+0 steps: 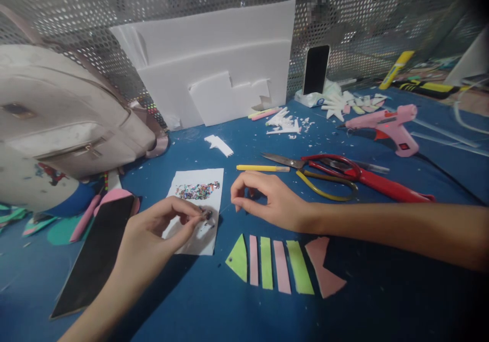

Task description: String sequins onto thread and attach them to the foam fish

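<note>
My left hand (pixel 164 227) is over a white paper sheet (pixel 179 176), thumb and forefinger pinched at a small dark shiny piece (pixel 207 213), too small to identify. Several tiny multicoloured shiny bits (pixel 196 191) lie in a pile on the sheet. To the right, my right hand (pixel 263 196) has its thumb and forefinger closed together. A faint thin thread (pixel 226 209) runs from its fingertips towards the left hand. Below the right hand, green and pink strips (pixel 266 263) lie spaced between a pointed green head piece (pixel 239 260) and a pink tail piece (pixel 324 270), like a fish.
Scissors (pixel 301 163), a yellow pen (pixel 263 168) and a pink glue gun (pixel 393 125) lie on the blue table. White boards (pixel 244 36) and a phone (pixel 316 69) stand at the back. A backpack (pixel 69 107) and a black slab (pixel 91 260) are at left.
</note>
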Demonstrator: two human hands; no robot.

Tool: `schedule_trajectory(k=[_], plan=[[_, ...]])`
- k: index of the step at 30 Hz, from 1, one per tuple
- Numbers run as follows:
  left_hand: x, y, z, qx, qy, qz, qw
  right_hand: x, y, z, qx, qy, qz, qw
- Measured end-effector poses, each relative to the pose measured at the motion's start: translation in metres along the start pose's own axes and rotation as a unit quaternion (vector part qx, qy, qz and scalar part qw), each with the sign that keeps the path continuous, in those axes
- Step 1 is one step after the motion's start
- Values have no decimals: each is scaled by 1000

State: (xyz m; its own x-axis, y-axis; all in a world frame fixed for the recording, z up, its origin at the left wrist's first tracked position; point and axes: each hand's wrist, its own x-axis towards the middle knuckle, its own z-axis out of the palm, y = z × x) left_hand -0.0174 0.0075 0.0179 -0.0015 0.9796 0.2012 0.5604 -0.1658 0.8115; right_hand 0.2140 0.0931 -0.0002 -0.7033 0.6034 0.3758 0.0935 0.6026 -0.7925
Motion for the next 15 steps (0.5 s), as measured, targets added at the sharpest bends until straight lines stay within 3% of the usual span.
schedule_trajectory(k=[6,15], plan=[[-3,3,14,-76,25,-61,995,-3,0,1,-25,17,-64,997],[-9,10,21,-110,54,-71,990,-2,0,2,-32,23,-91,995]])
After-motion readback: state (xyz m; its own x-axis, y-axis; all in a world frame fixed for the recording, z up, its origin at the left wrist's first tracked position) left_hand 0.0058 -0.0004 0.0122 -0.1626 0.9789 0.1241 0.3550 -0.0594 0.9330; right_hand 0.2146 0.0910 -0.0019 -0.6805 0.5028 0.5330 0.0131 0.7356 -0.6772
